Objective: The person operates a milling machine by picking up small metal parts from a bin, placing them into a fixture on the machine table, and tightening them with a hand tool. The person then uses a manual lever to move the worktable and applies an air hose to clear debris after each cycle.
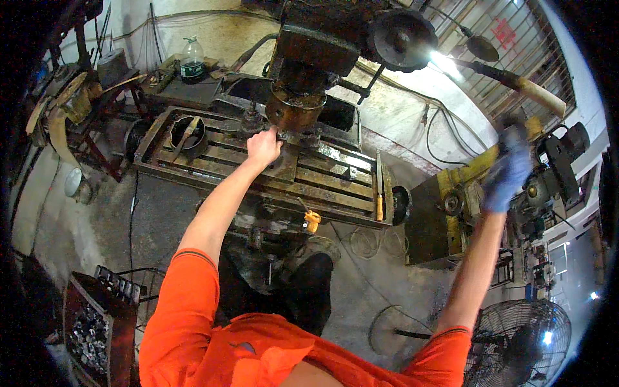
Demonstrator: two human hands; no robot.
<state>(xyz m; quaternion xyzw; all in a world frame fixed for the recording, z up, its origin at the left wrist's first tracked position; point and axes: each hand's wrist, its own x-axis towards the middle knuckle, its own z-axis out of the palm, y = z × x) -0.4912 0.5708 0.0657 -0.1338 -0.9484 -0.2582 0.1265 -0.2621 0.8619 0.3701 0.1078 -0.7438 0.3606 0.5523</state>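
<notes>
My bare left hand (263, 148) is at the milling machine, its fingers curled just below the round, rusty spindle head (293, 109). One finger points up at the head's lower edge; what the fingers hold, if anything, is hidden. My right hand (508, 174), in a blue-grey glove, is raised far to the right, away from the slotted machine table (309, 188). Motion smears its fingers, and a dark blur shows at its top, so I cannot make out whether it holds anything.
On the table's left stands a round pot (188, 143) with a brush (187, 131) across it. A file (379, 187) with a yellow handle lies at the right end. A yellow object (312, 221) hangs at the front edge. A caged fan (522, 342) stands lower right, a metal-filled box (90, 329) lower left.
</notes>
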